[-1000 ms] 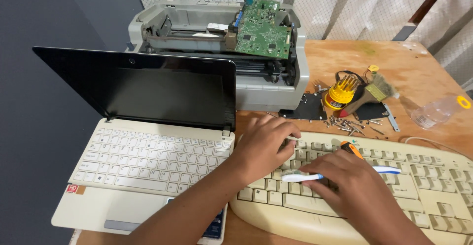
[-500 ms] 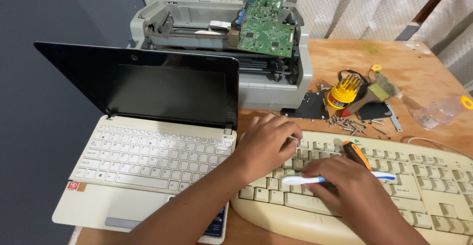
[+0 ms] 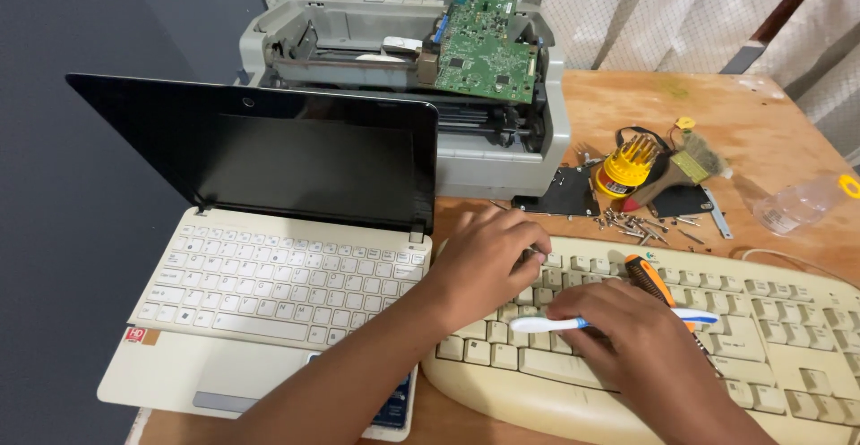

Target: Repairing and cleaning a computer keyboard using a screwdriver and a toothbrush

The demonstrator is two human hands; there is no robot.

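Landmark: the cream desktop keyboard (image 3: 788,338) lying on the wooden table (image 3: 627,114).

The left hand (image 3: 484,261) rests palm-down on the keyboard's upper left corner, fingers curled and pressed on the keys; it grips nothing that I can see.

The right hand (image 3: 640,338) lies over the keyboard's middle rows, fingers closed around a white and blue toothbrush (image 3: 546,323) whose head juts out to the left across the keys. An orange-handled screwdriver (image 3: 649,277) sits under the same hand; whether the fingers clasp it cannot be told.

Left of the keyboard stands an open white netbook (image 3: 269,275), screen dark. Behind the keyboard: loose screws (image 3: 636,226), a yellow screwdriver bit holder (image 3: 627,166), and a grey printer (image 3: 394,60) with its cover off, carrying a green circuit board (image 3: 484,47). A clear plastic bottle (image 3: 802,201) lies behind the keyboard's right end.
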